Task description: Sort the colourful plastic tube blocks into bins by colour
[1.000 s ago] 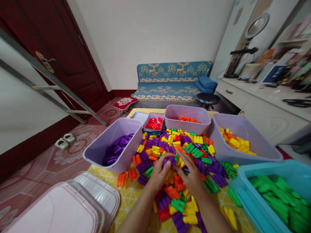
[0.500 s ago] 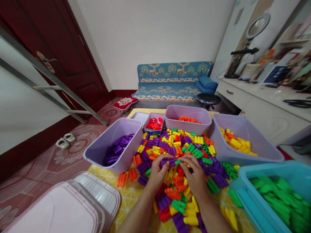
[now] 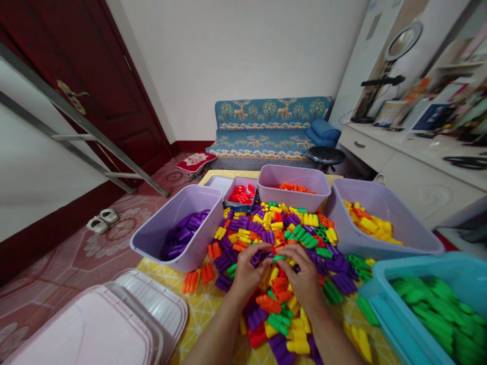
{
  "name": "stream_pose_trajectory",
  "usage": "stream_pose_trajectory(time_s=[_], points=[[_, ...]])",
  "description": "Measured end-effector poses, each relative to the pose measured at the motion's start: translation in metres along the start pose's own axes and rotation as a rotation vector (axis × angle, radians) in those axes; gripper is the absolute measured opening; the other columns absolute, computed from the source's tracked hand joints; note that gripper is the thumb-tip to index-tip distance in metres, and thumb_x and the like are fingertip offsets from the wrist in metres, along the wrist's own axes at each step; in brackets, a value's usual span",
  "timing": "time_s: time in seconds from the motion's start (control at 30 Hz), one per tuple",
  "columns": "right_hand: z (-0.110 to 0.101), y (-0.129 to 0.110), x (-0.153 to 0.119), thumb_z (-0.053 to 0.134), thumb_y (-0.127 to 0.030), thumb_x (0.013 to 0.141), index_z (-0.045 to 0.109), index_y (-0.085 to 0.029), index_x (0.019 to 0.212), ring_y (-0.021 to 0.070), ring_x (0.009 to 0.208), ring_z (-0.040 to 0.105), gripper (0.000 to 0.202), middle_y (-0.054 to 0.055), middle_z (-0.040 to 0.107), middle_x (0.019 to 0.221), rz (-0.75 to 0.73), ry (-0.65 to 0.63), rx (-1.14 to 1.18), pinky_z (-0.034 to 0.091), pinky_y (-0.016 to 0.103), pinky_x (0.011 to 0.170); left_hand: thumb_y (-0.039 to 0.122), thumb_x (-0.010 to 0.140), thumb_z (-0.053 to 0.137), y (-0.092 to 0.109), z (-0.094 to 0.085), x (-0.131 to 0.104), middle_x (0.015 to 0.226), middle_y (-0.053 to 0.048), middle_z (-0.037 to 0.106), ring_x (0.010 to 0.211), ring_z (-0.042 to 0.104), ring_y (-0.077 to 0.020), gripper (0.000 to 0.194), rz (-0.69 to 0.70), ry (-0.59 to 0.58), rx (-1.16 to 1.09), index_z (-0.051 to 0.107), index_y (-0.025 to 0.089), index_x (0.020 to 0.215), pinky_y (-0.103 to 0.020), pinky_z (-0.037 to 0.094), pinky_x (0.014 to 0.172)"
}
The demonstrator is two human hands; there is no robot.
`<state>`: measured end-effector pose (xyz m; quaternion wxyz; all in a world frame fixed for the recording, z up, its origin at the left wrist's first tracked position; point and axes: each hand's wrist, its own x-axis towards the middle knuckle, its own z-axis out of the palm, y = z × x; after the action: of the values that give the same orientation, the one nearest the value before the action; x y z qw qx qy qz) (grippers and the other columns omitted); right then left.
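My left hand (image 3: 249,271) is closed around a purple plastic tube block (image 3: 255,260), its open tube ends partly showing between the fingers. Close beside it, my right hand (image 3: 302,268) pinches a small green block (image 3: 279,257) between thumb and fingers. The fingers hide much of both pieces, and I cannot tell whether the two blocks touch. Under and around the hands lies a loose pile of purple, yellow, orange, red and green tube blocks (image 3: 268,304).
A lilac bin of purple blocks (image 3: 139,243) stands left. Behind the pile are a small box of red blocks (image 3: 249,207) and a lilac bin of orange ones (image 3: 292,198). Right are a lilac bin with yellow blocks (image 3: 411,228) and a turquoise bin with green ones (image 3: 391,304). Lids (image 3: 95,329) lie front left.
The purple block, earlier lying lengthwise in line with the green one between my hands, is now turned with its tube ends showing. My fingers have shifted slightly; the bins look unchanged.
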<state>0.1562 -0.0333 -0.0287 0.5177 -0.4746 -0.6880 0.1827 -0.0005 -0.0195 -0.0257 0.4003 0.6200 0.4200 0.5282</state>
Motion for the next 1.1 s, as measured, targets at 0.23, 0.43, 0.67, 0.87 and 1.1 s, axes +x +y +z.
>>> stream_pose_trajectory(time_s=[0.23, 0.43, 0.67, 0.87, 1.1], points=[[-0.006, 0.001, 0.000, 0.057, -0.022, 0.086, 0.063, -0.022, 0.085, 0.0181, 0.089, 0.058, 0.006, 0.003, 0.061, 0.088, 0.010, 0.164, 0.013, 0.047, 0.034, 0.082, 0.021, 0.079, 0.064, 0.002, 0.001, 0.000, 0.091, -0.005, 0.069, 0.086, 0.063, -0.0177, 0.017, 0.022, 0.007, 0.074, 0.068, 0.019, 0.095, -0.029, 0.047, 0.081], [-0.003, -0.001, -0.003, 0.051, -0.021, 0.089, 0.061, -0.026, 0.116, 0.0197, 0.113, 0.055, 0.029, 0.006, 0.061, 0.121, -0.055, -0.030, -0.116, 0.044, 0.037, 0.097, 0.027, 0.082, 0.061, 0.008, -0.003, -0.001, 0.096, -0.006, 0.069, 0.093, 0.062, -0.0189, 0.018, -0.026, 0.098, -0.067, 0.067, 0.018, 0.096, -0.029, 0.046, 0.086], [-0.006, -0.008, 0.000, 0.063, -0.027, 0.081, 0.066, -0.025, 0.105, 0.0237, 0.100, 0.059, 0.024, 0.008, 0.065, 0.109, -0.202, -0.004, -0.310, 0.045, 0.043, 0.089, 0.029, 0.081, 0.062, 0.016, -0.001, -0.003, 0.099, -0.007, 0.069, 0.094, 0.063, -0.0194, 0.020, -0.073, 0.127, -0.186, 0.067, 0.018, 0.097, -0.029, 0.047, 0.085], [0.000, -0.009, -0.002, 0.063, -0.025, 0.080, 0.064, -0.023, 0.088, 0.0217, 0.084, 0.062, 0.009, 0.005, 0.068, 0.085, -0.165, -0.087, -0.201, 0.050, 0.038, 0.076, 0.030, 0.085, 0.058, 0.028, 0.007, -0.006, 0.106, -0.009, 0.068, 0.107, 0.059, -0.0228, 0.022, -0.007, 0.013, -0.191, 0.067, 0.017, 0.100, -0.035, 0.042, 0.098], [-0.001, -0.007, -0.005, 0.058, -0.027, 0.083, 0.063, -0.021, 0.095, 0.0211, 0.092, 0.062, 0.015, 0.006, 0.068, 0.096, 0.102, 0.115, -0.018, 0.050, 0.036, 0.083, 0.037, 0.087, 0.054, 0.021, 0.003, -0.003, 0.111, -0.009, 0.065, 0.104, 0.059, -0.0223, 0.032, -0.099, 0.037, -0.132, 0.063, 0.017, 0.109, -0.033, 0.044, 0.093]])
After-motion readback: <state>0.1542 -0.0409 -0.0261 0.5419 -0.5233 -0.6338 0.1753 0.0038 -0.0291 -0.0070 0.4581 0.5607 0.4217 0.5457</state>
